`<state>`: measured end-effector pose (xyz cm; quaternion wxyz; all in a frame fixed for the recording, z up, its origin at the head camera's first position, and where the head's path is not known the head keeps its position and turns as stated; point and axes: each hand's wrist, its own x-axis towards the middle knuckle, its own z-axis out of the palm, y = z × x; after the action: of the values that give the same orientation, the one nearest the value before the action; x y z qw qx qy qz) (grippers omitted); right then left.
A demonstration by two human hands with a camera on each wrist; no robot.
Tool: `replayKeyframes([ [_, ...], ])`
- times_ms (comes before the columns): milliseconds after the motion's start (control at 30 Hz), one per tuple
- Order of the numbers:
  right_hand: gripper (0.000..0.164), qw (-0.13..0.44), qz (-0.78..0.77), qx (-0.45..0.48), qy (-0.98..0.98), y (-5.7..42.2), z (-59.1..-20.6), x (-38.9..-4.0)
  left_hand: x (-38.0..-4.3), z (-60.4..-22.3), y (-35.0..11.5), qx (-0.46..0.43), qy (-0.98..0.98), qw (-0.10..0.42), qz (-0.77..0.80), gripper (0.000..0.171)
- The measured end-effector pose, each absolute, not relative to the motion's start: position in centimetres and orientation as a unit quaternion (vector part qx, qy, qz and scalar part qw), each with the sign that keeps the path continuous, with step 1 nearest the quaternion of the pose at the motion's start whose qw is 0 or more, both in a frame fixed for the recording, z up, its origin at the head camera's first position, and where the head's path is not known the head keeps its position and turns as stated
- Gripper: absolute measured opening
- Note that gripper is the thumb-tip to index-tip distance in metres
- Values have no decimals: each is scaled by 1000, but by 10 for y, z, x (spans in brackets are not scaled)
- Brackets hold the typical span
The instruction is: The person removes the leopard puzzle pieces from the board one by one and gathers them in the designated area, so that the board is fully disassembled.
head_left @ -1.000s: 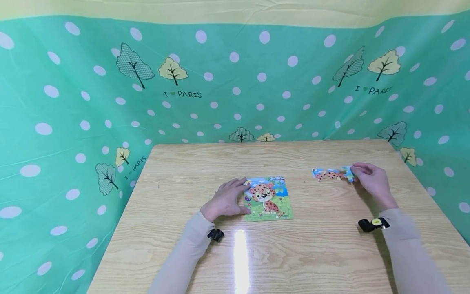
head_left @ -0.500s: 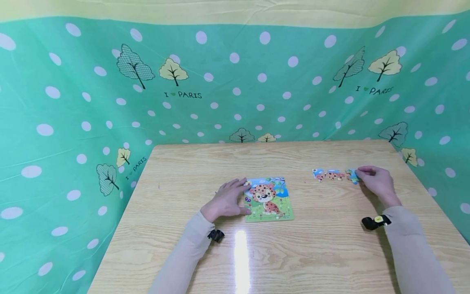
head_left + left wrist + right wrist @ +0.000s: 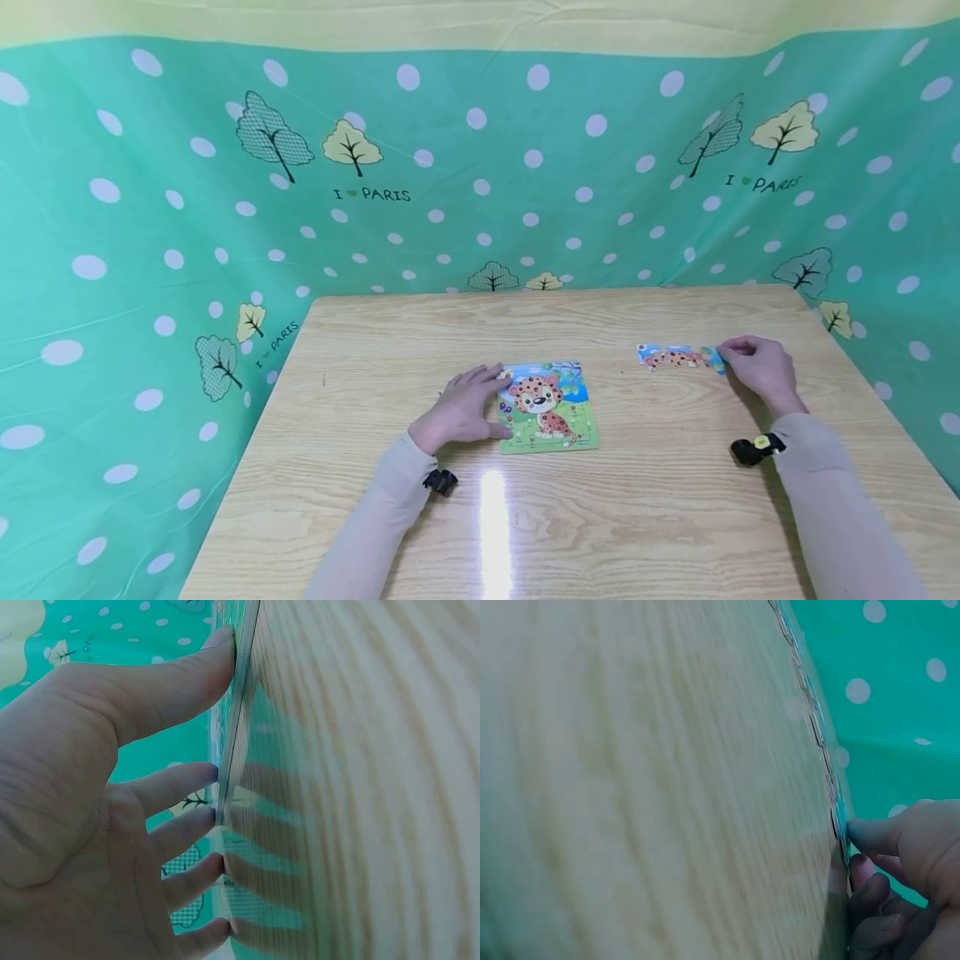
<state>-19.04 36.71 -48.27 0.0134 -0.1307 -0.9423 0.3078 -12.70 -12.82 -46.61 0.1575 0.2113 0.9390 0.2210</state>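
A square puzzle board [image 3: 551, 412] with a spotted cartoon leopard lies flat at mid-table. My left hand [image 3: 468, 406] rests at its left side, fingers spread, the thumb and fingertips touching its edge. In the left wrist view the left thumb [image 3: 180, 686] lies on the rim of that board [image 3: 244, 671]. Farther right, several puzzle pieces [image 3: 670, 358] form a short row with part of a spotted animal on blue. The right hand [image 3: 765, 371] pinches the puzzle piece [image 3: 712, 357] at the row's right end. In the right wrist view the thumb [image 3: 874, 834] touches that piece; its underside is hidden.
All of this lies on a pale wood-grain table [image 3: 420, 333]. A green dotted curtain [image 3: 525, 183] hangs behind it and along both sides. A bright light reflection [image 3: 494, 533] shows near the front.
The right hand shifts right with the end puzzle piece, opening a gap in the row, then comes back left so the piece sits against its neighbours. The left hand stays still.
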Motion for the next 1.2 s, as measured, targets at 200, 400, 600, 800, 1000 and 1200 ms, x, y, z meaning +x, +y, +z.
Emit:
replayKeyframes([
  [200,47,14,314,-139,-939,365,-482,-189,-127,-467,-128,213,939,156,221,93],
  [400,49,24,344,-123,-931,351,-483,-186,-126,-466,-127,214,939,157,219,94],
  [600,45,27,372,-75,-925,322,-481,-181,-126,-466,-127,216,938,156,223,90],
  [800,35,56,373,-16,-926,292,-482,-178,-126,-465,-127,216,937,154,225,85],
  [1000,27,59,385,28,-921,265,-485,-176,-125,-465,-126,219,934,161,230,75],
  [1200,20,45,386,60,-919,241,-488,-172,-125,-464,-126,219,934,166,230,70],
])
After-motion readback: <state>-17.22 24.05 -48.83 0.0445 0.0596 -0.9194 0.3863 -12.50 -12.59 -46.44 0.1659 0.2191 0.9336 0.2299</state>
